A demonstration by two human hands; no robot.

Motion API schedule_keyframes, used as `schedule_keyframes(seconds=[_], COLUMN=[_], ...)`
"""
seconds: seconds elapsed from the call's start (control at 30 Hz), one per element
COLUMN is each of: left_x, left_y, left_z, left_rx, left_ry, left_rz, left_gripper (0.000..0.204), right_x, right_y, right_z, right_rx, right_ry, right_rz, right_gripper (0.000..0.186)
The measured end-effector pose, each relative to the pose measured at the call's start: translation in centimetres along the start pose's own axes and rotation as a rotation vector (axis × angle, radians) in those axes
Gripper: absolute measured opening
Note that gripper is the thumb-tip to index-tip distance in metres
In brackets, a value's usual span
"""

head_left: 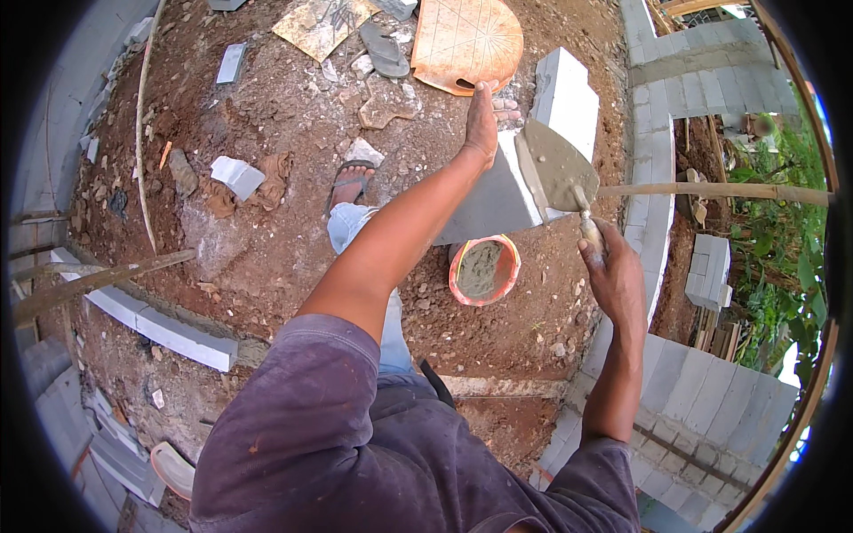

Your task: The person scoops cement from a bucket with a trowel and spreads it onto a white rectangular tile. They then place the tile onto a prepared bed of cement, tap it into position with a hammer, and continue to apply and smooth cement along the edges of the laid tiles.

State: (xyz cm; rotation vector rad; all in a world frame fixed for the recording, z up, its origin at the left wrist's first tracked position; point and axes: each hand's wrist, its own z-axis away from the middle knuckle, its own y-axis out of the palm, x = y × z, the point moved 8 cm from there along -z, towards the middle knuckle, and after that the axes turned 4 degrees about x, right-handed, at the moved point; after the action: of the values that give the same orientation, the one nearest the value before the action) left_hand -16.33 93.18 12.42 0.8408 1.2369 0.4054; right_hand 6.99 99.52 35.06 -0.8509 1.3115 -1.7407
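Note:
A pale grey concrete block (489, 200) is in front of me, beside the white block (566, 102). My left hand (484, 129) grips its far end, fingers stretched over the edge; part of the grip is hidden. In my right hand (615, 274) is the wooden handle of a trowel (558, 167). Its wide, mortar-smeared blade lies against the block's narrow right face, where a strip of wet grey mortar shows. Just nearer than the block, an orange bucket (510, 271) holds grey mortar (480, 268).
An orange plastic sheet (466, 40) and a sandal (384, 51) lie on the dirt ahead. Block walls run along the right, with a wooden pole (711, 189) across one. A low block row (182, 340) and a stick (145, 133) are on the left.

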Motion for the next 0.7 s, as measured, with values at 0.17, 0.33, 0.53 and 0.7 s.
schedule_keyframes(seconds=[0.17,0.33,0.53,0.7], left_x=[-0.7,-1.0,-1.7,-0.5], left_y=[-0.8,-1.5,-2.5,-2.3], left_z=[0.2,0.1,1.4,1.3], left_rx=[0.006,-0.159,-0.371,-0.43], left_ry=[0.015,0.132,0.236,0.19], left_rz=[-0.004,0.018,0.059,0.008], left_gripper=[0.093,0.086,0.071,0.075], right_x=[-0.5,-0.3,1.4,2.1], right_y=[-0.6,0.1,0.1,0.4], right_z=[1.0,3.3,5.6,4.1], right_rx=[-0.065,-0.104,-0.221,-0.154], right_ry=[0.031,-0.013,-0.108,-0.048], right_rz=[0.136,0.232,0.175,0.226], right_gripper=[0.044,0.045,0.04,0.041])
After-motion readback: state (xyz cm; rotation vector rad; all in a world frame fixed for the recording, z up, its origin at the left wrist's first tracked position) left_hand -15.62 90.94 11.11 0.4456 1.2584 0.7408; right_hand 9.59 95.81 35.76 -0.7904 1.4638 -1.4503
